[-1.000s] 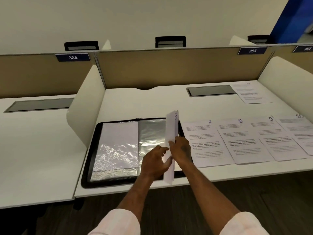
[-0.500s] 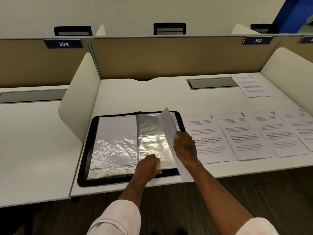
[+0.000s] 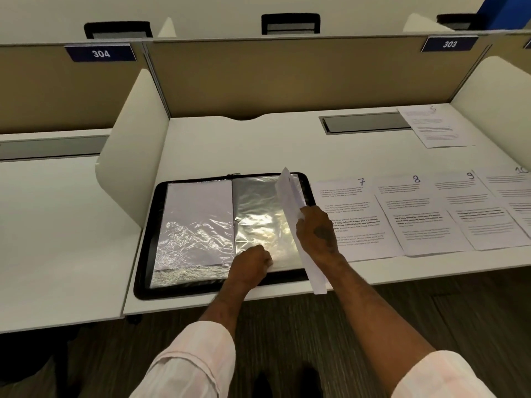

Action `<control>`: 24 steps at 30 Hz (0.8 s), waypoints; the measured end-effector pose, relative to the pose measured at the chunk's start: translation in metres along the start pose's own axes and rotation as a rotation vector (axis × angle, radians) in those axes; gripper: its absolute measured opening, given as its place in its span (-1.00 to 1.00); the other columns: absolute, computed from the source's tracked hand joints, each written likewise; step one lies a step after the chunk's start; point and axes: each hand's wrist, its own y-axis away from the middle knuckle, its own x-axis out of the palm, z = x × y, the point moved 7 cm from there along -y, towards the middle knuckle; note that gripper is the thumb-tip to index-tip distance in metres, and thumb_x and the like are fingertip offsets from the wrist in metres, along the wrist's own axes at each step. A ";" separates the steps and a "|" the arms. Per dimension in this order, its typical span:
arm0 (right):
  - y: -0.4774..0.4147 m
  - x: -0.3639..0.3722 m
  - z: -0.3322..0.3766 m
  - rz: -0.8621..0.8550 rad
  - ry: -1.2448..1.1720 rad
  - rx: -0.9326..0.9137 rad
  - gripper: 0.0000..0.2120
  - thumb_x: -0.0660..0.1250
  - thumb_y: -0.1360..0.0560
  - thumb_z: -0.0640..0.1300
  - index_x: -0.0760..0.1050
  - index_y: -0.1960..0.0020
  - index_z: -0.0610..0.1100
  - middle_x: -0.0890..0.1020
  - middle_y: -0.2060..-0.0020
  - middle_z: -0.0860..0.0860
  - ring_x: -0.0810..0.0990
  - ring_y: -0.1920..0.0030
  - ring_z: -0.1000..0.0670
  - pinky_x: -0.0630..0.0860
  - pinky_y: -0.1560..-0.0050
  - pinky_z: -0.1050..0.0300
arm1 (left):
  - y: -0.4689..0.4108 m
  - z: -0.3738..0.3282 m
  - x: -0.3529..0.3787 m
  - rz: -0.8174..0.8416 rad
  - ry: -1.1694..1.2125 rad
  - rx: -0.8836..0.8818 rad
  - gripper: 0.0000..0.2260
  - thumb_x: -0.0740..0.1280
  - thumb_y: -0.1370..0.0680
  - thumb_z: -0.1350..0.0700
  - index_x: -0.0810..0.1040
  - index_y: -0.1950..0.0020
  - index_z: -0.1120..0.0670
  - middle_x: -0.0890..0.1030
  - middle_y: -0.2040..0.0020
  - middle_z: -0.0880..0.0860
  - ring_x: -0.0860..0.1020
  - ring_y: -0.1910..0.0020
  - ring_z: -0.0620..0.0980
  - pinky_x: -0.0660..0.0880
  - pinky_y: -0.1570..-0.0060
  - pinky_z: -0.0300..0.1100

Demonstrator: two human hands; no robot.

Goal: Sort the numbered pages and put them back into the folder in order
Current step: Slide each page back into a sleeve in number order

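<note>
left hand (image 3: 253,264) pinches the near edge of a shiny clear plastic sleeve (image 3: 258,219) in the open black folder (image 3: 145,248), likely parting it; right hand (image 3: 316,231) has a closed grip on white numbered pages (image 3: 290,193) tilted above, ready for insertion.

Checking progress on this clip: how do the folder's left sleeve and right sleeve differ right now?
The left sleeve shows a white sheet inside; the right sleeve looks grey and silvery, no white sheet visible. No hand touches the left sleeve; the left hand pinches the right sleeve's lower edge, and the right hand holds a sheaf of pages tilted above its outer side. Both are shiny plastic, flat in the open black folder.
</note>
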 end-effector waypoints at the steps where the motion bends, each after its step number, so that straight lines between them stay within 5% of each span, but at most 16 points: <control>1: 0.001 0.001 -0.001 -0.001 -0.005 -0.004 -0.73 0.17 -0.59 -0.18 0.49 -0.24 -0.21 0.58 -0.09 -0.13 0.57 -0.06 -0.12 0.50 -0.06 0.10 | 0.000 0.001 -0.003 -0.025 0.031 -0.034 -0.87 0.35 -0.55 0.00 0.64 0.04 0.02 0.57 0.03 -0.03 0.55 0.01 -0.02 0.44 0.09 -0.14; 8: 0.017 -0.003 -0.001 -0.012 0.013 -0.058 -0.63 0.16 -0.59 -0.21 0.42 -0.39 -0.14 0.63 0.02 -0.12 0.60 0.04 -0.09 0.45 0.05 0.21 | -0.009 0.011 -0.011 0.016 0.337 -0.168 -0.66 0.49 -0.44 -0.09 0.56 0.28 0.17 0.56 0.31 0.04 0.50 0.31 -0.03 0.41 0.24 -0.14; 13: 0.026 -0.009 -0.010 -0.045 0.007 -0.029 -0.67 0.16 -0.61 -0.21 0.45 -0.35 -0.17 0.62 0.07 -0.09 0.53 0.11 0.01 0.37 0.09 0.27 | -0.008 0.016 -0.008 0.054 0.383 -0.159 -0.89 0.39 -0.54 0.18 0.69 -0.01 0.14 0.68 0.01 0.07 0.60 -0.01 -0.01 0.44 -0.01 -0.26; 16: 0.030 -0.009 -0.015 -0.027 -0.019 -0.023 -0.67 0.15 -0.62 -0.20 0.44 -0.36 -0.17 0.59 0.09 -0.05 0.47 0.15 0.08 0.33 0.16 0.35 | -0.001 0.019 -0.009 0.045 0.335 -0.199 -0.75 0.32 -0.48 0.31 0.68 -0.06 0.09 0.64 -0.03 0.05 0.59 -0.05 -0.01 0.46 -0.07 -0.26; 20: 0.041 -0.007 -0.013 -0.007 -0.066 -0.069 -0.66 0.18 -0.61 -0.19 0.44 -0.37 -0.16 0.61 -0.03 -0.08 0.53 0.07 0.04 0.34 0.07 0.35 | 0.005 0.018 -0.009 0.059 0.254 -0.229 -0.80 0.32 -0.52 0.21 0.69 -0.05 0.07 0.65 -0.08 0.05 0.59 -0.08 0.01 0.51 -0.12 -0.14; 24: 0.060 0.002 -0.002 -0.013 -0.072 -0.188 -0.65 0.19 -0.60 -0.15 0.45 -0.36 -0.16 0.59 -0.15 -0.09 0.57 -0.11 -0.07 0.47 -0.12 0.14 | 0.007 0.013 -0.012 0.028 0.285 -0.280 -0.82 0.34 -0.56 0.09 0.70 -0.05 0.09 0.67 -0.07 0.05 0.60 -0.07 0.04 0.49 -0.09 -0.15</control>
